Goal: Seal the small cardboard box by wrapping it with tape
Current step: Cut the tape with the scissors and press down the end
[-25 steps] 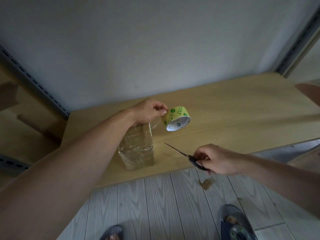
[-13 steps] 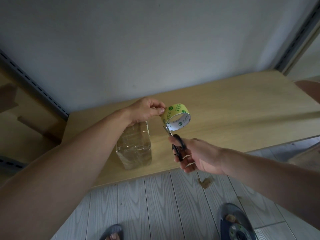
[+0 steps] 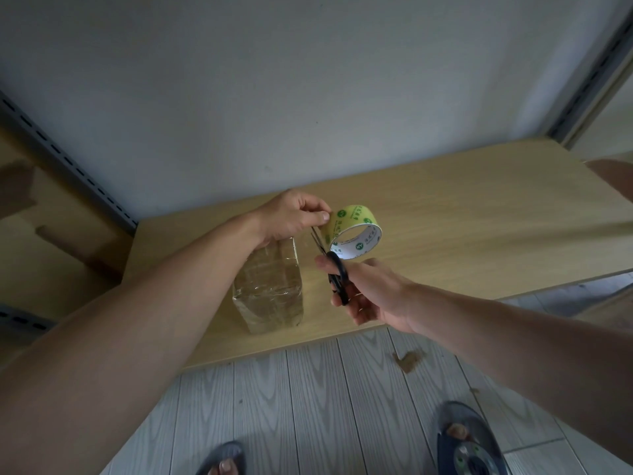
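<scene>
1. Against the frame a second ago, the left hand (image 3: 294, 217) is still on top of the small cardboard box (image 3: 270, 289), which stands in the same spot. The right hand (image 3: 373, 293) has come up from the table's near edge. It has brought the black-handled scissors (image 3: 337, 275) to the tape, where they already were half a second ago.
2. The left hand's heel rests on the top of the upright brown box, which is wrapped in shiny clear tape. Its thumb and curled fingers pinch the left edge of the yellow-green tape roll (image 3: 354, 231), holding the roll in the air just right of the box.
3. The right hand grips the scissors with its thumb and fingers through the black loops. The thin blades point up and to the left, reaching the tape between the left thumb and the roll. I cannot tell how far the blades are parted.
4. The box stands near the near edge of the pale wooden table (image 3: 479, 217), left of the middle. To the right the tabletop runs on bare to its far right corner.
5. Below the near edge lies the grey plank floor (image 3: 308, 406), with a brown scrap (image 3: 409, 359) on it under the right forearm.
</scene>
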`<state>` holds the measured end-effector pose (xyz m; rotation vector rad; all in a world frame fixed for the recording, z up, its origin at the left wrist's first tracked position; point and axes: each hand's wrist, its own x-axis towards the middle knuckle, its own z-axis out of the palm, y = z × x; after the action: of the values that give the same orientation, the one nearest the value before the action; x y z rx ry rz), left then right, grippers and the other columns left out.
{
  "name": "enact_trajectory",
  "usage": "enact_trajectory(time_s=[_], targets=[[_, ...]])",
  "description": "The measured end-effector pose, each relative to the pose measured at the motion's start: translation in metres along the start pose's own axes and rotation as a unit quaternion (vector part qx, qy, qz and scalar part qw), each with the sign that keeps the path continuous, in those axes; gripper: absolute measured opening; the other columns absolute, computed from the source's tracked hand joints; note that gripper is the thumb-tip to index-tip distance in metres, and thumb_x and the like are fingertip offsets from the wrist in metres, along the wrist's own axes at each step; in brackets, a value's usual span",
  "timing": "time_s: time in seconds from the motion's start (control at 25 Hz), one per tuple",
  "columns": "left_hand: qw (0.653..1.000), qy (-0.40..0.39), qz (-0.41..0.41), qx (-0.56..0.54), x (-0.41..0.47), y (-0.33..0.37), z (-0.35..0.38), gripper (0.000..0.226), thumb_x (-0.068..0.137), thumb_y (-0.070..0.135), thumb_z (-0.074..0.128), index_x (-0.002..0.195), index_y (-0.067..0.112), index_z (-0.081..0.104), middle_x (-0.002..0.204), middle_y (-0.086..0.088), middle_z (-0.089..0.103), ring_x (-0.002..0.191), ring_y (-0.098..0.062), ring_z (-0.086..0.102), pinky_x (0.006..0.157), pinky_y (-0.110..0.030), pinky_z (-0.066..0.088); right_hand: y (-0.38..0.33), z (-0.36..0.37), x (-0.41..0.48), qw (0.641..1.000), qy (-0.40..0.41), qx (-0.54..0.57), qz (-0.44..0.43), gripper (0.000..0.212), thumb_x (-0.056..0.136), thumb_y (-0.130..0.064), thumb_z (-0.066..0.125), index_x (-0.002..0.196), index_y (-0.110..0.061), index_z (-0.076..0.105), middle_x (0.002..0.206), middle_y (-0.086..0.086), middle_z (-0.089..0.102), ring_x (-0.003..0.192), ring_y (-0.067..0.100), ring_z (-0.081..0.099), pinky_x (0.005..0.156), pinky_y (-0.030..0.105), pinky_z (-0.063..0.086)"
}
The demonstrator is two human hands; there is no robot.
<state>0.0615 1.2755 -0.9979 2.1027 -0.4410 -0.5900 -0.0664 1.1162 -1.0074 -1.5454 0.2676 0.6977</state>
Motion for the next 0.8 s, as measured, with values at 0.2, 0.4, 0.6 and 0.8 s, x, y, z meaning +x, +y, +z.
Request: enact_trajectory(time_s=[0.2,0.4,0.6,0.8], targets=[[1.000,-0.009,0.005,0.017,-0.001,0.002,0.002,0.020,0.099,0.013,0.063,0.086,0.025,0.073,0.084,0.015,0.071,0.086,0.003,0.063,0.087,-0.019,0.044,0.000,0.004,-0.005,0.999,0.023,0.016,0.017,0.042,0.086,-0.058,0.066,0.092,-0.017,0.061,0.076,0.006,0.068,0.055,0.013,0.048,0.049,0.024,0.039],[0.999,-0.021,0.004,0.034,-0.002,0.004,0.001,0.017,0.100,0.014,0.061,0.090,0.022,0.073,0.092,0.009,0.071,0.094,-0.002,0.062,0.085,-0.016,0.043,-0.003,-0.001,-0.006,0.999,0.043,0.001,0.018,0.037,0.086,-0.058,0.065,0.091,-0.022,0.062,0.073,0.004,0.067,0.054,0.011,0.042,0.050,0.024,0.032],[0.998,-0.027,0.002,0.055,-0.002,0.004,0.001,0.017,0.101,0.015,0.060,0.090,0.022,0.072,0.094,0.006,0.070,0.098,-0.008,0.062,0.087,-0.022,0.044,-0.001,-0.002,-0.004,0.999,0.034,0.017,0.005,0.025,0.089,-0.052,0.066,0.090,-0.028,0.060,0.071,0.003,0.062,0.048,0.008,0.033,0.049,0.024,0.027],[0.998,-0.026,-0.005,0.064,-0.003,0.007,0.003,0.016,0.101,0.015,0.059,0.091,0.020,0.072,0.096,0.004,0.069,0.096,-0.006,0.061,0.081,-0.018,0.043,0.001,-0.006,-0.003,0.999,0.037,0.014,-0.002,0.032,0.090,-0.048,0.067,0.087,-0.018,0.056,0.067,0.001,0.058,0.045,0.007,0.029,0.045,0.024,0.023]])
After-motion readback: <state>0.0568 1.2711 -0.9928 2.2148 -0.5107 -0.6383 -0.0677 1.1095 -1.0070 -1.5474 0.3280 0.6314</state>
